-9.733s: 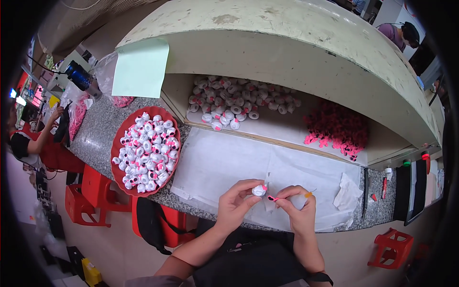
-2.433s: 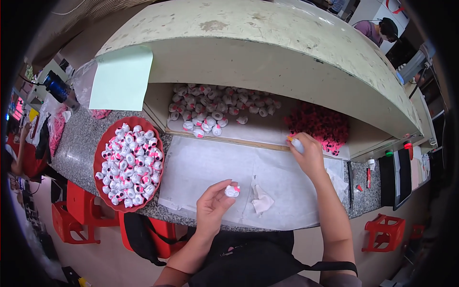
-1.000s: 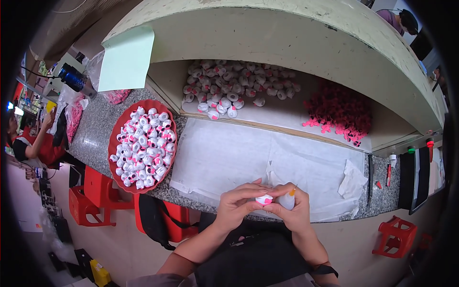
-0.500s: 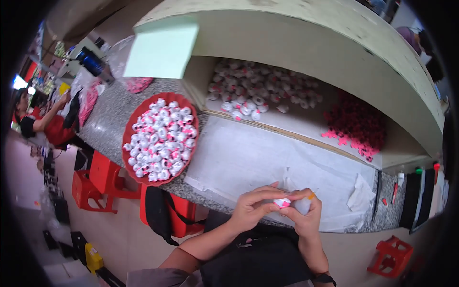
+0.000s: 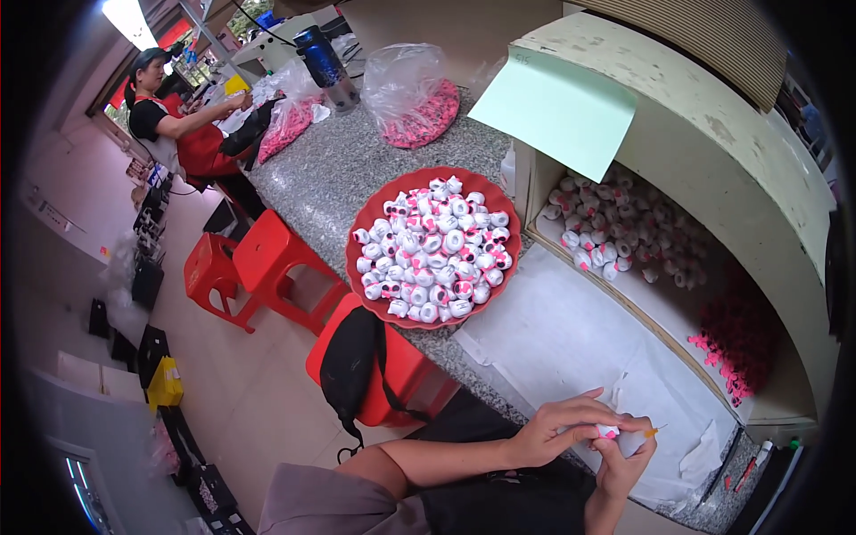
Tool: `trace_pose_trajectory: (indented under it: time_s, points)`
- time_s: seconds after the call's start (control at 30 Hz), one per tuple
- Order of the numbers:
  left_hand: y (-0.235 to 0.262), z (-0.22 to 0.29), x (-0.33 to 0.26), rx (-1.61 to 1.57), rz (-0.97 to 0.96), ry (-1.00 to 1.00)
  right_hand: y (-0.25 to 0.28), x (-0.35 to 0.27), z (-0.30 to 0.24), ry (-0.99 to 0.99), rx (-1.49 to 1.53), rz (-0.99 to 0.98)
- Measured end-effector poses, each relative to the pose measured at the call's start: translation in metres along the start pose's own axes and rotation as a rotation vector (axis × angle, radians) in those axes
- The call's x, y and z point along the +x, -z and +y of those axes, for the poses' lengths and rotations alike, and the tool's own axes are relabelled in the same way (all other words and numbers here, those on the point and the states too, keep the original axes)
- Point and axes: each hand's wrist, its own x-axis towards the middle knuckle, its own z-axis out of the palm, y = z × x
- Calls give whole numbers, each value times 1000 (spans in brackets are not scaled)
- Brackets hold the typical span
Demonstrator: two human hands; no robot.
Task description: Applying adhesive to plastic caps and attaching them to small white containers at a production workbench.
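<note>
My left hand (image 5: 555, 435) and my right hand (image 5: 621, 464) meet over the white paper at the near edge of the worktop. Pinched between their fingertips is a small white and pink figure piece (image 5: 608, 432). A small translucent squeeze bottle (image 5: 631, 442) is tucked in my right hand, its orange needle tip (image 5: 652, 432) pointing away to the right. Both hands are closed, and fingers cover part of the piece and the bottle. To the left stands a scalloped red bowl (image 5: 358, 290), heaped with several similar white pieces.
A cream shelf box (image 5: 713, 116) holds white pieces (image 5: 615, 236) and pink pieces (image 5: 736, 348). A pale green sheet (image 5: 557, 111) hangs from it. Pink-filled bags (image 5: 419, 116) and a blue flask (image 5: 323, 67) stand farther back. Red stools (image 5: 281, 259) and a co-worker (image 5: 192, 134) are left.
My view has swung left, so the bowl, stools and co-worker show more fully. Both hands stay together on the white and pink piece, with the bottle still in my right hand.
</note>
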Motion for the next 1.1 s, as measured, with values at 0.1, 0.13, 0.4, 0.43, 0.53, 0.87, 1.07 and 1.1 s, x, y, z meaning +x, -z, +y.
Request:
trace_pose_trajectory:
  time_s: [0.1, 0.13, 0.4, 0.43, 0.53, 0.87, 1.07, 1.1]
  points:
    - [6, 7, -3, -24, 6, 28, -5, -1, -1, -28, 25, -36]
    - [9, 8, -4, -21, 12, 22, -7, -1, -2, -47, 50, -60]
    - [43, 26, -22, 318, 139, -61, -31, 3, 10, -91, -134, -154]
    - [64, 32, -22, 554, 201, -178, -46, 6, -3, -55, -160, -158]
    - [140, 63, -26, 1173, 659, -302, -38, 17, -9, -28, -189, -120]
    - [121, 62, 32, 1253, 264, -229, 26, 11, -9, 18, -142, 83]
    - [36, -24, 148, 1352, -105, -490, 37, -6, -20, 74, -115, 132]
    - [29, -35, 160, 1450, -124, -432, 39, -10, -17, 77, -120, 146]
